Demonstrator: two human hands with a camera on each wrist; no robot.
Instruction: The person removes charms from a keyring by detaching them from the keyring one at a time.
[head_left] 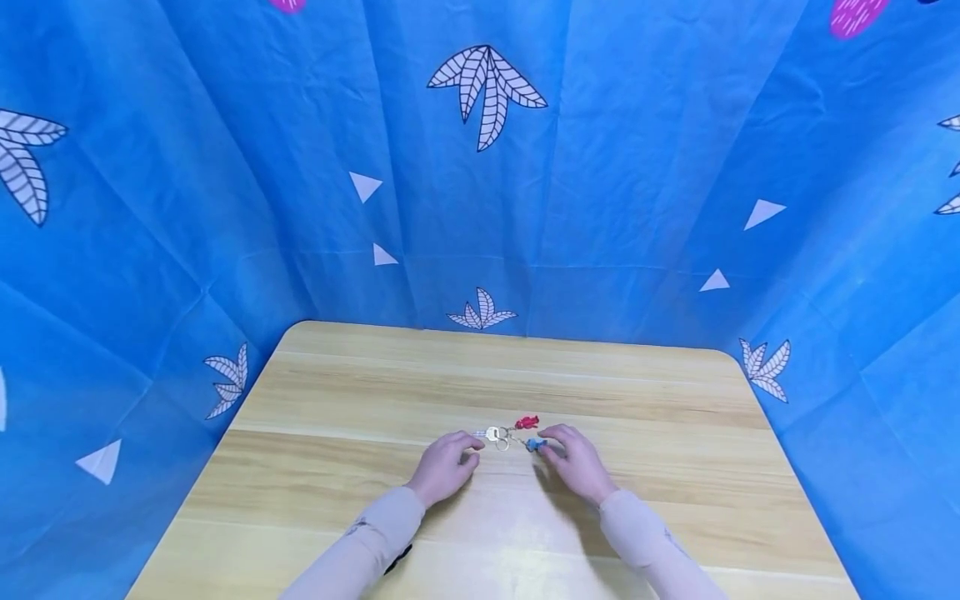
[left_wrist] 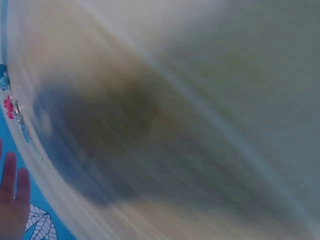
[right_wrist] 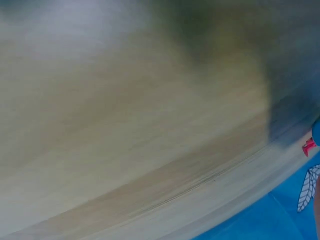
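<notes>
A bunch of keys lies near the middle of the wooden table: a silver key (head_left: 492,433), a metal ring (head_left: 502,445), a red figure charm (head_left: 527,422) and a blue figure charm (head_left: 535,445). My left hand (head_left: 447,467) is at the key's left side, thumb and fingers apart with nothing between them. On the other side, my right hand (head_left: 576,461) has its fingertips right at the blue charm, thumb and forefinger spaced apart. At the left wrist view's edge, the fingers (left_wrist: 8,180) extend loosely below the red charm (left_wrist: 9,107). The right wrist view catches the red charm (right_wrist: 309,146) at its margin.
The pale wooden table (head_left: 360,375) has rounded far corners. A blue patterned curtain (head_left: 480,208) encloses its back and sides. Some small black thing (head_left: 398,559) shows beside the left forearm.
</notes>
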